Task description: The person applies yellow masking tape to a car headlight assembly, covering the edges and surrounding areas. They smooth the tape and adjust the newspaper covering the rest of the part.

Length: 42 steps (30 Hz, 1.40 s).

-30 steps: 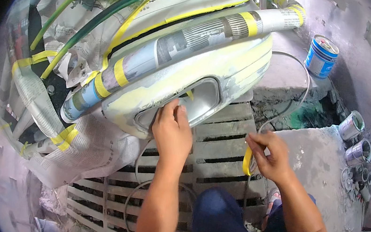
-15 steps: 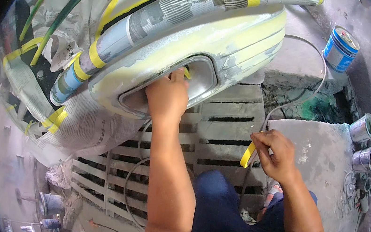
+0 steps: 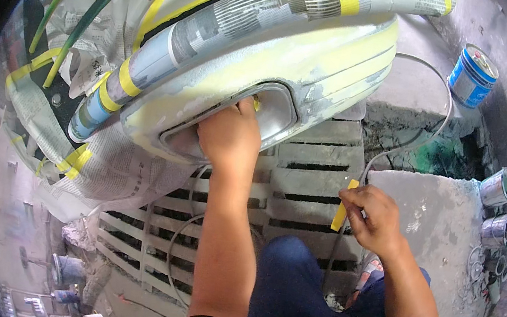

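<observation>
Yellow tape is hanging from the right hand: a short strip of tape is sitting in a narrow pinch between thumb and fingers, in front of the slatted floor and well apart from the curved panel. The left hand is reaching into the panel's recess, just beside a small yellow piece showing inside it. Its fingertips are hiding in there, so whether they are gripping anything I cannot tell.

The strip is looking very light and thin, likely soft enough to curl and, if one face is sticky, apt to cling to skin or fold onto itself; holding it by an end or edge seems best. The panel is appearing stiff and bulky, patched pale yellow and grey, probably a little dusty to the touch; the recess rim would be offering the surest hold. Above it, a paper-wrapped bar is running alongside, banded with yellow tape.
</observation>
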{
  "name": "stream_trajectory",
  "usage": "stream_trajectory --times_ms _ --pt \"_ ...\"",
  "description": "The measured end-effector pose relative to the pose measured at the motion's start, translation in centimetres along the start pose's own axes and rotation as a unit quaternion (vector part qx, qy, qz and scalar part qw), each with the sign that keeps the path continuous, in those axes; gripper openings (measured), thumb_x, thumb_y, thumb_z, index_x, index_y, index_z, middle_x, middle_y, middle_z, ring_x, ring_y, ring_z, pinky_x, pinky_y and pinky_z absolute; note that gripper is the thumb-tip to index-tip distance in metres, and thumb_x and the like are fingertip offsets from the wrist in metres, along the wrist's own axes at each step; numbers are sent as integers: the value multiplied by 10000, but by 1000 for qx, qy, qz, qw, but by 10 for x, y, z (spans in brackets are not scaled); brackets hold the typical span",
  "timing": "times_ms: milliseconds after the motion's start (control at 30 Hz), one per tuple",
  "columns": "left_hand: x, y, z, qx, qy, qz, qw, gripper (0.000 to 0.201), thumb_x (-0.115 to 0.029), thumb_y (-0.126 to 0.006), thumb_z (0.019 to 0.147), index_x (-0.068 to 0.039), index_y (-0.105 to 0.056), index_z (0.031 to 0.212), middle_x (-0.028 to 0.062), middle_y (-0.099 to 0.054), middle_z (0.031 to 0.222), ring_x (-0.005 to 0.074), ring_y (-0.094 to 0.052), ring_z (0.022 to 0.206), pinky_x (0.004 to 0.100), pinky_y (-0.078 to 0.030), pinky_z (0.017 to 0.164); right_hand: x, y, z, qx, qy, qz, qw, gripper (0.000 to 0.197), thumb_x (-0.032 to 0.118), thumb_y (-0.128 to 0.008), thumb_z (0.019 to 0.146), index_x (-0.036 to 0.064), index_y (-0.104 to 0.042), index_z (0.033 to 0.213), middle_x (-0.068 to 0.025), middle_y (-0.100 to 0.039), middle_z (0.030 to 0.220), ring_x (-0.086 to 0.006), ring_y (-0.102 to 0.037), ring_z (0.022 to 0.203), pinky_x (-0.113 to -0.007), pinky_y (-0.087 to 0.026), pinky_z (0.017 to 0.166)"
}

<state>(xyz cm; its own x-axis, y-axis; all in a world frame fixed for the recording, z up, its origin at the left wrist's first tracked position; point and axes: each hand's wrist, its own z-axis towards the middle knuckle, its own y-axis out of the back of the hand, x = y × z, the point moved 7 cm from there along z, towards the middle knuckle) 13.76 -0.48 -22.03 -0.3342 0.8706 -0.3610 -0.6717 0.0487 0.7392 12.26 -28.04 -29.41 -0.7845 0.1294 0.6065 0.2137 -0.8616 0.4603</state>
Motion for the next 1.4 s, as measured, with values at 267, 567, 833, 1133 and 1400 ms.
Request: stream_trajectory --times_ms 267,567,833,1133,1400 --pt "-4 3 2 -27 -65 23 997 283 -265 -667 881 -12 -718 1000 201 -700 1007 392 -662 925 472 -502 855 3 -2 1 13 -8 -6 1000 272 -50 -684 776 36 -680 1035 -130 -666 859 -320 -657 770 -396 -535 668" --pt "-8 11 1 7 -32 14 999 287 -226 -722 847 -8 -683 1030 217 -678 1027 420 -658 914 499 -514 821 8 -5 0 5 2 -12 1000 243 -72 -686 783 26 -676 1005 -144 -676 862 -313 -667 751 -373 -535 641" --pt "-13 24 -4 -64 -114 48 990 206 -178 -726 865 21 -681 893 162 -712 790 311 -693 726 414 -527 703 13 -1 -3 10 0 -22 1000 238 -89 -677 792 22 -671 1001 -149 -685 867 -299 -673 736 -358 -536 621" --pt "-15 19 -8 51 -63 -133 988 249 -176 -576 949 52 -675 927 216 -686 813 370 -654 746 403 -503 750 18 -3 -8 -3 3 -23 1000 256 -40 -692 781 31 -677 1027 -137 -665 849 -326 -651 738 -407 -530 648" --pt "3 20 -31 80 63 -285 953 213 -170 -588 968 30 -647 1010 145 -687 881 272 -628 743 356 -504 709 20 -1 -5 8 -32 -16 999 340 -37 -694 807 37 -649 1136 -130 -668 897 -298 -651 840 -384 -538 694"
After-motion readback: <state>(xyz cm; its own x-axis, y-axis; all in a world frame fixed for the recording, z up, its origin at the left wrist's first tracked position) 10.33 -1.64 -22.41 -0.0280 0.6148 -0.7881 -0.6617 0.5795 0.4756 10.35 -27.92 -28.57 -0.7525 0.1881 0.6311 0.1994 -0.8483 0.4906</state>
